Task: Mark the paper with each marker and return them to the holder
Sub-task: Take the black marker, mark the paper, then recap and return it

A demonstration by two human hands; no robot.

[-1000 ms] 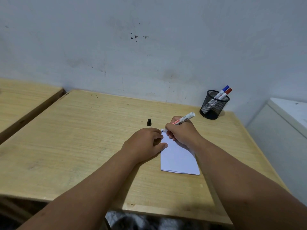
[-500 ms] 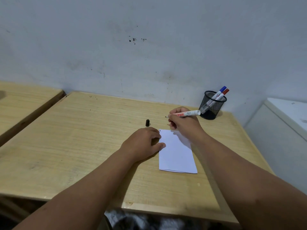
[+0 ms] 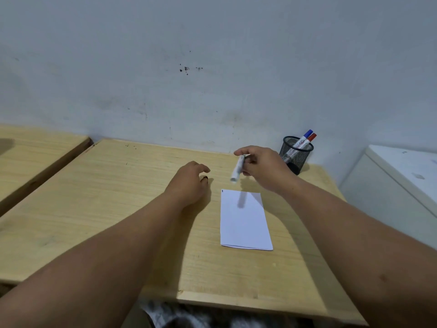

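A folded white paper [image 3: 243, 221] lies on the wooden desk [image 3: 118, 209], with a small black mark at its top left corner. My right hand [image 3: 262, 168] hovers above the paper's far edge and grips a white marker [image 3: 237, 170], blurred, its back end pointing down toward me. My left hand [image 3: 191, 183] rests on the desk left of the paper, fingers curled over the small black cap [image 3: 205, 178], which shows partly under them. A black mesh holder [image 3: 295, 155] at the back right holds a blue-capped and a red-capped marker [image 3: 305, 139].
A second wooden desk [image 3: 35, 150] stands to the left across a narrow gap. A white cabinet [image 3: 402, 181] sits to the right of the desk. The grey wall runs close behind the holder.
My right hand lifted the marker off the paper and turned it, tail end down. My left hand left the paper and slid forward onto the black cap.
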